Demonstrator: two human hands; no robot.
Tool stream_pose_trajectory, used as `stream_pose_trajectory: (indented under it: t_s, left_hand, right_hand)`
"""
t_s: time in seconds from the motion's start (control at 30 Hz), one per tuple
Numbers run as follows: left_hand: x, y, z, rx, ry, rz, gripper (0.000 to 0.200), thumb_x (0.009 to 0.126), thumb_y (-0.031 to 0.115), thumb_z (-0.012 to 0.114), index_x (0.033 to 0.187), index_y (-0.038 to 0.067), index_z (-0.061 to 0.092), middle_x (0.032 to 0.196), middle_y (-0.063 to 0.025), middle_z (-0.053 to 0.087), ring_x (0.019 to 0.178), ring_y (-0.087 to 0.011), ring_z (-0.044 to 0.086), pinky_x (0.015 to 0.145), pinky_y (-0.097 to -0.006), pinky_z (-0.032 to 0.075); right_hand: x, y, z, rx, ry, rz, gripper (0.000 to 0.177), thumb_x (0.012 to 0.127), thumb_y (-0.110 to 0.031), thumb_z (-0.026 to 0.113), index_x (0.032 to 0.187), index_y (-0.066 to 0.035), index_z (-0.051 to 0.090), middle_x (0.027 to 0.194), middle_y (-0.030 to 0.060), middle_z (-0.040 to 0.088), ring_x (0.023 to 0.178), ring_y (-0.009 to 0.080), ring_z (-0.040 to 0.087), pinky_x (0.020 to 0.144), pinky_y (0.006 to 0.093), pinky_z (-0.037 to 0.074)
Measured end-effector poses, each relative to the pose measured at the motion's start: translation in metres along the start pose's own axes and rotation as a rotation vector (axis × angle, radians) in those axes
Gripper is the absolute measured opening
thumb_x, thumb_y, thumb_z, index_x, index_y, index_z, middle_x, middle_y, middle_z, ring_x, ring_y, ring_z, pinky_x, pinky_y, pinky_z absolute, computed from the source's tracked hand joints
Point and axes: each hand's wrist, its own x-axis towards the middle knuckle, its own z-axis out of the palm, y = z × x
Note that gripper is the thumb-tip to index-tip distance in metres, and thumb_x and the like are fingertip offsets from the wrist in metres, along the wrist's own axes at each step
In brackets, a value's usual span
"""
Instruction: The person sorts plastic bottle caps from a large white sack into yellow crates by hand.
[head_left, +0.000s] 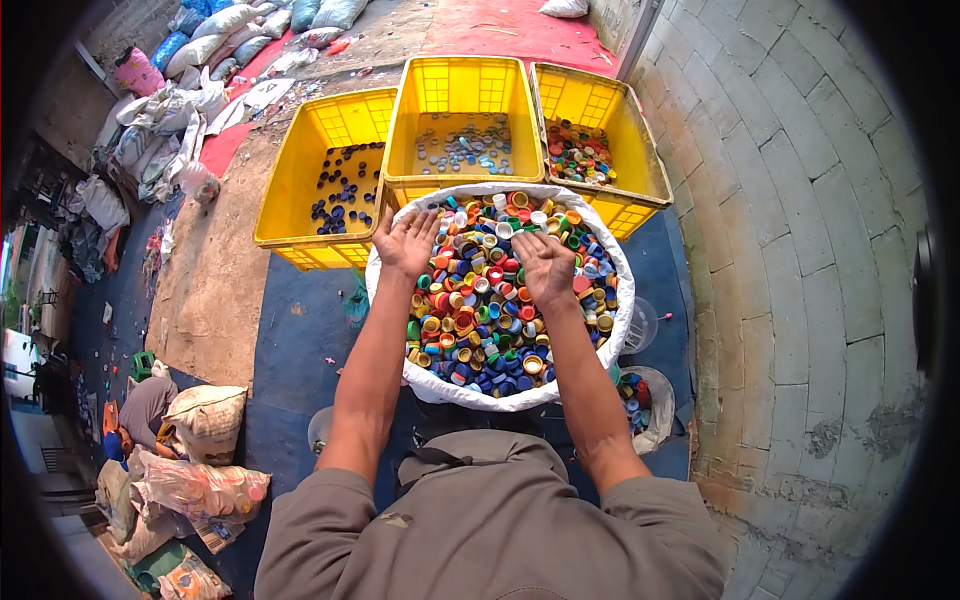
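Note:
A round white sack (pixel 624 300) in front of me is filled with mixed bottle caps (pixel 480 310) in red, blue, yellow, green, white and orange. My left hand (pixel 405 242) is over the sack's left rim, fingers stretched out, nothing visible in it. Over the right half of the caps is my right hand (pixel 545 265), its fingers extended and close together, with no cap visible in it. Beyond the sack stand three yellow crates: the left crate (pixel 290 190) has dark caps, the middle crate (pixel 400 130) pale and clear ones, the right crate (pixel 640 150) mostly red, orange and green ones.
A grey block wall (pixel 790 250) runs along the right. Beside the sack are a clear container (pixel 642 328) and a small bag of caps (pixel 660 405). Stuffed sacks (pixel 205 425) lie lower left, near a bent-over person (pixel 145 410). More sacks (pixel 225 35) are piled at the back left.

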Motion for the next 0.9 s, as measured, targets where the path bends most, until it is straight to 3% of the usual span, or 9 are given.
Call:
stream_pose_trajectory:
  t_s: [0.03, 0.1, 0.17, 0.23, 0.37, 0.47, 0.7, 0.77, 0.9]
  left_hand:
    - [-0.009, -0.001, -0.022, 0.014, 0.086, 0.012, 0.067, 0.090, 0.038, 0.054, 0.135, -0.006, 0.030, 0.132, -0.0213, 0.040, 0.122, -0.0335, 0.044, 0.106, -0.0456, 0.036]
    - [-0.039, -0.005, -0.061, 0.165, 0.152, 0.017, 0.044, 0.090, 0.037, 0.056, 0.115, 0.002, 0.052, 0.107, -0.0111, 0.055, 0.099, -0.0257, 0.055, 0.092, -0.0410, 0.048]
    - [-0.069, -0.012, -0.096, 0.285, 0.244, 0.037, 0.030, 0.089, 0.035, 0.058, 0.101, 0.008, 0.059, 0.096, -0.0048, 0.059, 0.088, -0.0205, 0.056, 0.082, -0.0371, 0.050]
    - [-0.100, -0.021, -0.115, 0.403, 0.362, 0.047, 0.024, 0.089, 0.030, 0.059, 0.100, 0.008, 0.059, 0.092, -0.0029, 0.059, 0.079, -0.0148, 0.055, 0.070, -0.0313, 0.048]
    - [-0.146, -0.038, -0.135, 0.670, 0.423, 0.082, 0.019, 0.086, 0.017, 0.064, 0.101, 0.008, 0.057, 0.084, -0.0013, 0.059, 0.066, -0.0100, 0.053, 0.060, -0.0261, 0.047]
    - [-0.163, -0.048, -0.148, 0.785, 0.433, 0.125, 0.021, 0.083, 0.010, 0.069, 0.099, 0.004, 0.057, 0.071, 0.0008, 0.055, 0.054, -0.0058, 0.047, 0.050, -0.0211, 0.039]
    - [-0.191, -0.060, -0.154, 0.802, 0.432, 0.104, 0.021, 0.085, 0.017, 0.069, 0.095, 0.003, 0.058, 0.067, 0.0009, 0.054, 0.051, -0.0053, 0.047, 0.046, -0.0203, 0.039]
    - [-0.196, -0.061, -0.156, 0.776, 0.433, 0.080, 0.021, 0.086, 0.019, 0.068, 0.095, 0.003, 0.058, 0.067, -0.0001, 0.054, 0.051, -0.0057, 0.047, 0.046, -0.0206, 0.039]
    - [-0.204, -0.055, -0.160, 0.772, 0.428, 0.048, 0.020, 0.089, 0.019, 0.064, 0.095, 0.002, 0.057, 0.070, -0.0018, 0.055, 0.051, -0.0063, 0.048, 0.045, -0.0207, 0.039]
  right_hand:
    - [-0.010, 0.004, -0.024, 0.017, 0.009, 0.027, 0.067, 0.081, 0.004, 0.043, 0.137, 0.018, 0.008, 0.147, 0.0324, 0.007, 0.138, 0.0457, 0.014, 0.114, 0.0514, 0.023]
    - [-0.041, 0.012, -0.061, -0.093, 0.062, 0.030, 0.066, 0.078, 0.006, 0.041, 0.139, 0.010, 0.015, 0.146, 0.0316, 0.015, 0.136, 0.0441, 0.023, 0.112, 0.0507, 0.028]
    - [-0.073, 0.019, -0.087, -0.296, 0.120, 0.046, 0.059, 0.073, 0.005, 0.045, 0.130, 0.008, 0.031, 0.129, 0.0246, 0.044, 0.118, 0.0356, 0.049, 0.101, 0.0445, 0.043]
    - [-0.101, 0.026, -0.108, -0.531, 0.243, 0.067, 0.050, 0.074, 0.004, 0.047, 0.123, 0.004, 0.040, 0.112, 0.0167, 0.058, 0.097, 0.0253, 0.060, 0.085, 0.0359, 0.052]
    - [-0.133, 0.048, -0.141, -0.960, 0.284, 0.007, 0.031, 0.077, 0.000, 0.061, 0.108, -0.002, 0.057, 0.092, 0.0043, 0.062, 0.079, 0.0091, 0.058, 0.066, 0.0216, 0.050]
    - [-0.138, 0.064, -0.161, -1.286, 0.186, -0.072, 0.027, 0.077, -0.008, 0.071, 0.101, -0.001, 0.060, 0.074, -0.0009, 0.059, 0.068, 0.0051, 0.053, 0.059, 0.0204, 0.043]
    - [-0.119, 0.084, -0.118, -1.644, 0.093, -0.153, 0.024, 0.079, -0.013, 0.070, 0.097, 0.000, 0.062, 0.075, 0.0054, 0.065, 0.065, 0.0125, 0.060, 0.062, 0.0270, 0.048]
    - [-0.098, 0.098, -0.137, -1.772, -0.088, -0.380, 0.022, 0.080, -0.008, 0.066, 0.099, 0.001, 0.060, 0.088, 0.0129, 0.069, 0.079, 0.0241, 0.067, 0.071, 0.0337, 0.051]
    - [-0.079, 0.112, -0.108, -1.911, -0.063, -0.362, 0.027, 0.077, -0.010, 0.069, 0.100, 0.000, 0.059, 0.089, 0.0114, 0.069, 0.088, 0.0271, 0.062, 0.081, 0.0365, 0.048]
